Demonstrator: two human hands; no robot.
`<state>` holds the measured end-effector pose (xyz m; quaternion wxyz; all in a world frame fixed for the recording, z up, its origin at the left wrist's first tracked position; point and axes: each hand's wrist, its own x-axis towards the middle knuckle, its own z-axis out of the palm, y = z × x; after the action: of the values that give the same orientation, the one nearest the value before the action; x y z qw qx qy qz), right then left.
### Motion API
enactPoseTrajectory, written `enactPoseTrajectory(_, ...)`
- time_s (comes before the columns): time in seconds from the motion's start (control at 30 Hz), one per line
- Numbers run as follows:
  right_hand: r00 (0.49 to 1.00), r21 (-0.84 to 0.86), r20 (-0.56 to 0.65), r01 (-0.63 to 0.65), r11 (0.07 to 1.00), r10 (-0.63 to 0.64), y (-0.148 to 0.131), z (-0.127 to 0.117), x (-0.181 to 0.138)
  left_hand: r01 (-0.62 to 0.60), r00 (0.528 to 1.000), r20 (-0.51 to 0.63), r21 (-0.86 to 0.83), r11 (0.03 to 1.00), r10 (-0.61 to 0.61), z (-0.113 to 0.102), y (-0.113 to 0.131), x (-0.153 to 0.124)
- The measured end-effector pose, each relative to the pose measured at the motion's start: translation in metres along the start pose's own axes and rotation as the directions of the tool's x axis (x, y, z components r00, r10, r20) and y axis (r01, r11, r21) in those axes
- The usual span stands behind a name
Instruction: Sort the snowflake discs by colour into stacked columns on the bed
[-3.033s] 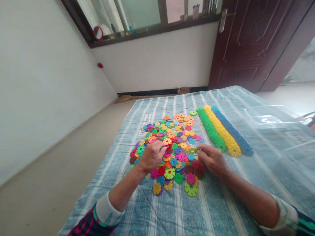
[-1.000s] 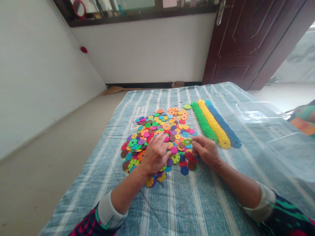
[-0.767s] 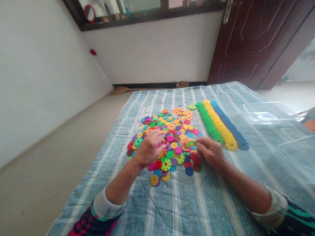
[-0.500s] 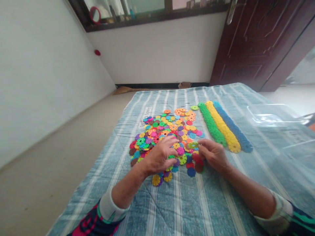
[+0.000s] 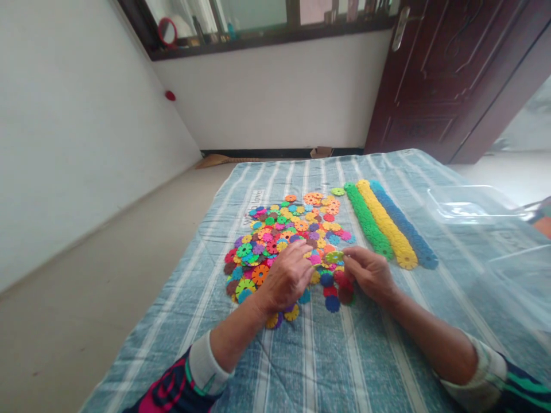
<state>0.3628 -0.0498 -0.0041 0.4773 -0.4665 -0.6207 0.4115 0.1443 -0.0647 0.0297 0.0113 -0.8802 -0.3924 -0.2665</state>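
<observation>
My right hand (image 5: 369,274) pinches a light-green notched plastic disc (image 5: 334,257) by its edge, just above the right side of a loose multicoloured pile of notched discs (image 5: 259,274). Over the pile's near right part, my left hand (image 5: 289,274) has its fingers bent and drawn together at another light-green disc, mostly hidden by the hand. Red discs (image 5: 343,279) and a dark blue disc (image 5: 332,303) lie below my right fingers. Farther right, overlapping discs form three long rows: green (image 5: 368,221), yellow (image 5: 386,225) and blue (image 5: 404,225).
A single light-green disc (image 5: 338,191) lies at the far end of the green row. Clear plastic containers stand at the right, one (image 5: 473,213) farther back. Striped cloth (image 5: 327,355) covers the surface. Behind are a white wall and a dark red door (image 5: 426,86).
My left hand's spread fingers have closed, and a light-green disc beside them has been taken up. My right hand keeps its disc almost in place. The view has shifted slightly.
</observation>
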Motion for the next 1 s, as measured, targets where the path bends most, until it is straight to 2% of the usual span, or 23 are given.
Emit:
enactPoseTrajectory(0.13,1.000,0.014,-0.010,-0.004,1.000,0.004,0.000,0.001,0.001,0.152,0.975,-0.142,-0.134,0.979,-0.171,0.002,-0.008,0.001)
enactPoseTrajectory(0.23,1.000,0.026,-0.017,-0.021,0.999,0.021,0.000,0.003,0.001,0.260,0.942,-0.142,-0.258,0.930,-0.303,-0.001,-0.006,0.002)
enactPoseTrajectory(0.33,0.998,0.083,0.034,-0.054,0.995,0.052,-0.005,0.007,-0.002,0.300,0.925,-0.126,-0.337,0.892,-0.359,-0.005,0.001,0.005)
enactPoseTrajectory(0.53,0.974,0.176,0.211,-0.118,0.977,0.080,-0.019,0.012,-0.008,0.205,0.955,-0.115,-0.419,0.884,-0.275,-0.006,0.019,0.007)
enactPoseTrajectory(0.8,0.963,0.131,0.244,-0.146,0.981,0.111,-0.018,0.009,-0.012,0.131,0.966,-0.153,-0.414,0.901,-0.210,0.005,0.029,0.002)
enactPoseTrajectory(1.0,0.961,0.048,0.261,-0.102,0.994,0.086,-0.019,0.007,-0.016,0.114,0.972,-0.155,-0.352,0.929,-0.178,0.011,0.034,-0.002)
